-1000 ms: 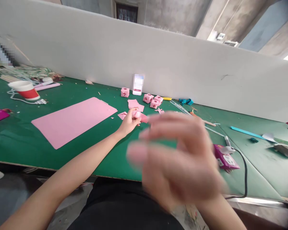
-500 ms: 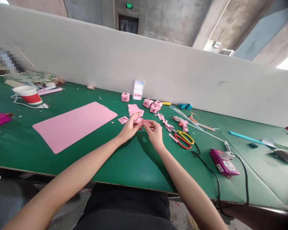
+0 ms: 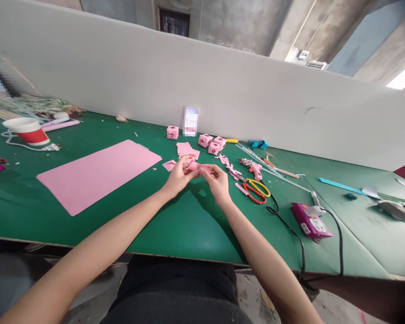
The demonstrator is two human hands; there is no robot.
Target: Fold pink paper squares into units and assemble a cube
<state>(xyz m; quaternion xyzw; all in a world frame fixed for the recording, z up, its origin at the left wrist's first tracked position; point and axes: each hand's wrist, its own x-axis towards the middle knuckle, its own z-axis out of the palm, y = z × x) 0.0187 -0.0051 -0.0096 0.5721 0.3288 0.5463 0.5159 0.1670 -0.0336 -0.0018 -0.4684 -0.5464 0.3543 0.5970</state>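
Between my two hands is a small piece of folded pink paper [image 3: 195, 165], partly covered by the fingers. My left hand [image 3: 179, 177] pinches it from the left, and my right hand [image 3: 218, 181] grips its right side with thumb and fingers. Just behind lie small pink paper squares [image 3: 184, 148], with a folded pink paper piece [image 3: 169, 165] beside my left fingers. Farther back sit several pink paper cubes with cut-out openings, one cube [image 3: 172, 132] apart on the left and a cluster [image 3: 205, 140] to its right. Pink paper strips [image 3: 230, 167] lie right of my right hand.
A large pink sheet [image 3: 101, 175] covers the table's left part, near a paper cup [image 3: 30, 132]. On the right are scissors [image 3: 255, 191], a glue gun [image 3: 253, 168], and a purple power strip [image 3: 310, 220] with a black cord. A phone [image 3: 191, 121] leans on the white partition [image 3: 273, 99].
The view has tilted slightly, so the table things appear a little higher and farther left. Both hands still hold the folded pink paper, with only slight finger movement.
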